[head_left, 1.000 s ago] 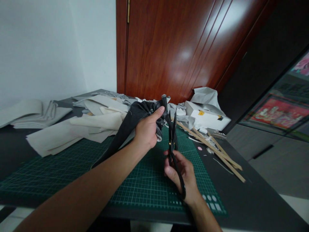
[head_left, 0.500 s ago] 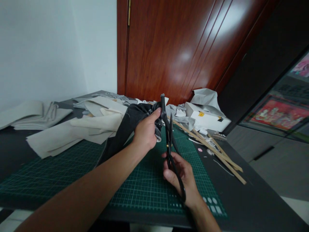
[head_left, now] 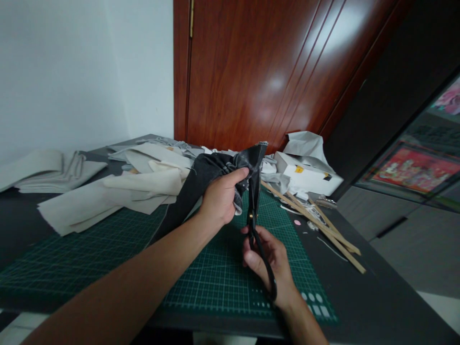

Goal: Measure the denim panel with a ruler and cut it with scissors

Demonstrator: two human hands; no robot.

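My left hand (head_left: 222, 196) grips a bunched piece of black fabric (head_left: 204, 173), thumb on top, above the green cutting mat (head_left: 215, 268). One end of the cloth sticks up past the thumb, and the rest hangs down to the left toward the mat. Black scissors (head_left: 253, 215) are held upright in my right hand (head_left: 268, 254), its fingers wrapped at the handles. The blades reach up to the fabric beside my left thumb; their tips are hidden by the cloth or too dark to make out.
Pale cloth pieces (head_left: 143, 184) lie at the left, near a folded grey stack (head_left: 64, 172). A white box (head_left: 309, 172) stands back right, with wooden strips (head_left: 323, 227) and scraps before it. A brown door (head_left: 244, 72) rises behind the dark table (head_left: 362, 302).
My left hand has shifted slightly right and turned the fabric, whose upper end now spreads wider and covers the upper scissor blades. My right hand has hardly moved.
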